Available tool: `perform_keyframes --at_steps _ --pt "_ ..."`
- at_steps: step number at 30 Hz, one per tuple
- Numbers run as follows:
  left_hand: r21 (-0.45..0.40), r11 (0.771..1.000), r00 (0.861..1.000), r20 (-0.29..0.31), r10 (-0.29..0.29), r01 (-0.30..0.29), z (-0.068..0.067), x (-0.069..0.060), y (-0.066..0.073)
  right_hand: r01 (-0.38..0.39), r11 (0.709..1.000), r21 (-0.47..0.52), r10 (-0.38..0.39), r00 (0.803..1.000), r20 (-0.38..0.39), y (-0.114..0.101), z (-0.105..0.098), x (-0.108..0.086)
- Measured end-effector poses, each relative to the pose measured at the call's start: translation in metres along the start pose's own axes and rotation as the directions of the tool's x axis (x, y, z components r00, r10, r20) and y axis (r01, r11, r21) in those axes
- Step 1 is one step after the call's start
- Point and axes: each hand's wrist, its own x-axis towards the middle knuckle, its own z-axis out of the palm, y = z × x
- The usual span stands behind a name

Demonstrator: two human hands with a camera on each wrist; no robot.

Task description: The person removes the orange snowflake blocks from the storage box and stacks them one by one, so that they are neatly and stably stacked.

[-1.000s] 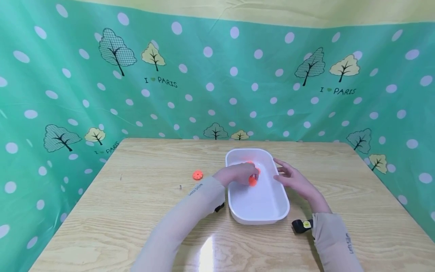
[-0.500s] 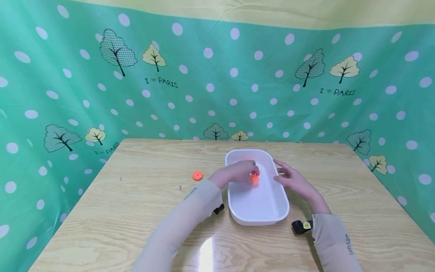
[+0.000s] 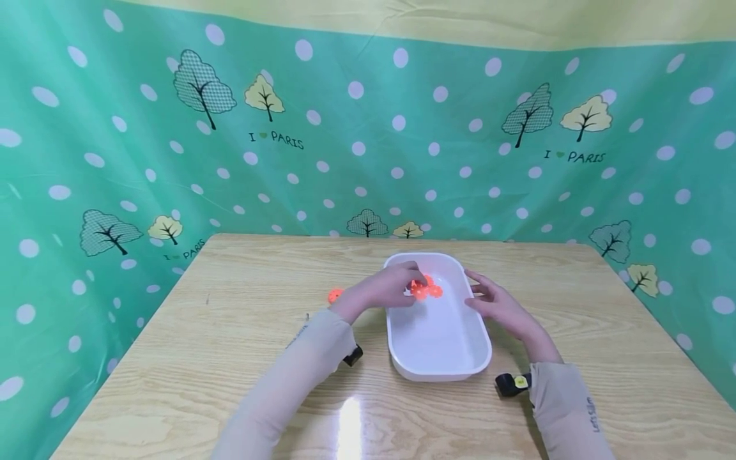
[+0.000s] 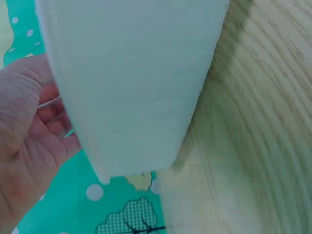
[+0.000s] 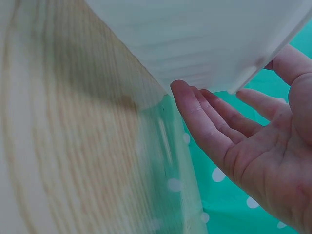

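Note:
Several small orange flower-shaped pieces (image 3: pixel 421 291) lie clustered in the far part of a white plastic bin (image 3: pixel 439 372). Over the bin's left rim reaches my left hand (image 3: pixel 397 284), its loosely bent fingers just above and beside the pieces. No piece shows between those fingers in the left wrist view, where the bin wall (image 4: pixel 131 87) hides part of the hand. At the bin's right side, my right hand (image 3: pixel 497 305) touches the outer wall with spread, nearly straight fingers. Another orange disc (image 3: pixel 335 295) lies on the table left of the bin, partly covered by my left wrist.
A wooden table (image 3: pixel 241 358) carries the bin. Behind it hangs a green dotted curtain (image 3: pixel 322 128) with printed trees. A black wrist camera (image 3: pixel 506 384) sits below my right hand, and a tiny dark mark (image 3: pixel 307 316) is on the table at the left.
My left hand has let go of an orange piece, which now rests in the cluster in the bin, and has drawn back to the left. The right hand stays in place.

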Motion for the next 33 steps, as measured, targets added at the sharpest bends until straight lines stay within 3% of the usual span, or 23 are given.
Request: perform_keyframes --at_steps 6,19,33 --pt "0.017 1.000 1.000 -0.027 0.003 -0.003 -0.013 -0.014 -0.006 0.003 1.000 -0.010 -0.003 1.000 0.000 0.003 0.000 0.001" --pt "-0.079 0.995 0.993 -0.097 -0.071 0.063 -0.027 -0.040 -0.021 0.001 1.000 -0.005 -0.001 1.000 0.003 0.003 -0.001 0.001" --pt "-0.010 0.995 0.982 -0.159 -0.099 0.099 -0.035 -0.067 -0.042 0.003 1.000 -0.016 -0.003 1.000 -0.004 0.004 0.000 0.002"
